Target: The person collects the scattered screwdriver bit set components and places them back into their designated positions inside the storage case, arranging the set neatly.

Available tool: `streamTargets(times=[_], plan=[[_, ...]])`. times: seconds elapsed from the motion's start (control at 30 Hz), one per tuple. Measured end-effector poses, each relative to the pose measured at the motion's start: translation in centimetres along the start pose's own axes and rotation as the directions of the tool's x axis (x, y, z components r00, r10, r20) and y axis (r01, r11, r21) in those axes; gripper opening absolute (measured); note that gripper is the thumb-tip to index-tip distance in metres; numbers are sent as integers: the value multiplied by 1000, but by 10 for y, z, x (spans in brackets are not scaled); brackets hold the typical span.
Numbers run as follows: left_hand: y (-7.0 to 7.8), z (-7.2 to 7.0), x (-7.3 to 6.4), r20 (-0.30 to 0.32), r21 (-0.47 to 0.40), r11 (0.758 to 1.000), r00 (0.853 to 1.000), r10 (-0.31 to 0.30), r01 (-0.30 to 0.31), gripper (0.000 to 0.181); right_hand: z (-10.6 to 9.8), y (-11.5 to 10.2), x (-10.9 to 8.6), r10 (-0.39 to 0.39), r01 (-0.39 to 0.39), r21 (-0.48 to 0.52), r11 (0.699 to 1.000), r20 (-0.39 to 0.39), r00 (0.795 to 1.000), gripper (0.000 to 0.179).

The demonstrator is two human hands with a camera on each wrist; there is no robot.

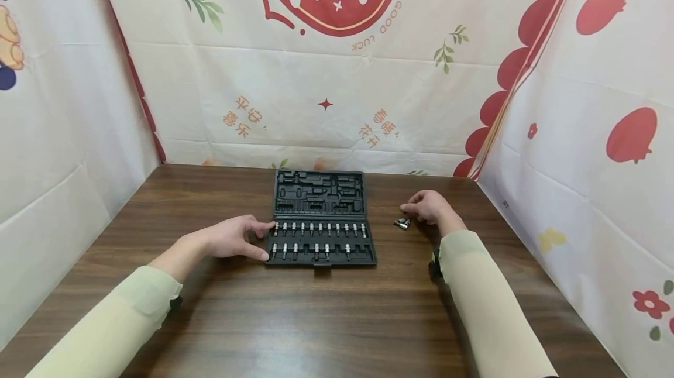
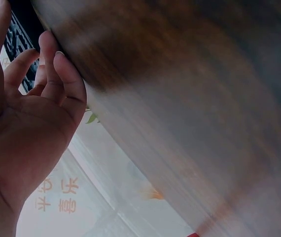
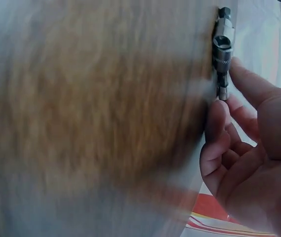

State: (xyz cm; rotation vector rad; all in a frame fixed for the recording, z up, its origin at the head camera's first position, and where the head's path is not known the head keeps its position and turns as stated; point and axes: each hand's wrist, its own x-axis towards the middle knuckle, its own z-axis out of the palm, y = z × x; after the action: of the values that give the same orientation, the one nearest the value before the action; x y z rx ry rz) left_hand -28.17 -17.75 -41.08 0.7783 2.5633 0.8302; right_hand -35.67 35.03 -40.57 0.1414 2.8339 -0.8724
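A black plastic tool case lies unfolded on the table, its moulded lid tipped back. Two rows of silver-topped bit sockets stand in the lower half, with some vacant slots in the front row. My left hand rests at the case's left side, thumb and forefinger spread along that edge. To the right of the case lies a small group of loose bit sockets. My right hand is beside them; in the right wrist view its fingertips are close to the metal sockets, fingers bent loosely and apart.
The brown wood-grain table extends around the case. Printed white cloth hangs behind it, and more cloth closes off the right side. A black wrist strap shows by the right sleeve.
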Motion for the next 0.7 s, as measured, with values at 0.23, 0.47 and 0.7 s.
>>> streamTargets(times=[0.23, 0.47, 0.7], plan=[[-1, 0, 2, -2, 12, 1000, 1000, 4, -4, 89, 3, 8, 4, -29, 29, 77, 997, 1, 1000, 39], [-1, -1, 2, -2, 7, 1000, 1000, 0, 0, 89, -1, 18, 6, -38, 37, 116, 993, 13, 999, 42], [-2, 1, 1, -8, 0, 1000, 1000, 4, -4, 89, -4, 21, 1, -72, 69, 171, 983, 13, 997, 37]])
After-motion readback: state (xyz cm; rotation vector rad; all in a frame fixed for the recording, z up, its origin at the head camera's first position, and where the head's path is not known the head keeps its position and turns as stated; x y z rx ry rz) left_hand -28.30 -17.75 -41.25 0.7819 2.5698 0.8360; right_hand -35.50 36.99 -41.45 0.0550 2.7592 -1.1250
